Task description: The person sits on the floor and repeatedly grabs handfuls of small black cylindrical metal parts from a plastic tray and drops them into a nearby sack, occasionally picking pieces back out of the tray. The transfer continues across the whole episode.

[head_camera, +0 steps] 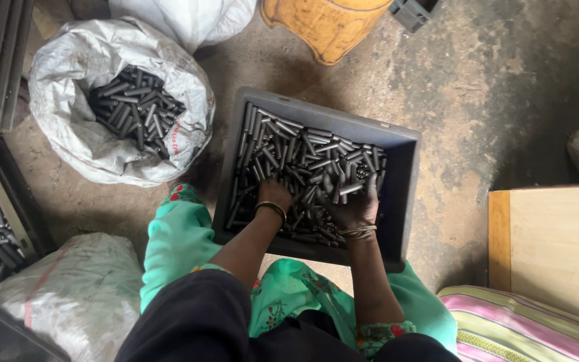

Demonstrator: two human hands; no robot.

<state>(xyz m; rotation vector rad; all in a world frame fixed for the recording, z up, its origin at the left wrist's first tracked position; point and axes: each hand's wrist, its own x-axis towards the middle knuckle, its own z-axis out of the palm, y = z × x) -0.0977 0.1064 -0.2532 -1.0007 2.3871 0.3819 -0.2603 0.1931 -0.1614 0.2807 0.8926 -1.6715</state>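
Both hands, left hand and right hand, rest among metal pins.

Position: one camera was worn on the head, above the grey crate.
Direction: it was pointed steeply down at the floor.
Distance: the crate was seen from near.

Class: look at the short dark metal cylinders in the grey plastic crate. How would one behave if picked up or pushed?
The short dark metal cylinders look rigid and probably heavy for their size. Being round, one would likely roll when pushed. Their smooth sheen suggests they may slip from the fingers.
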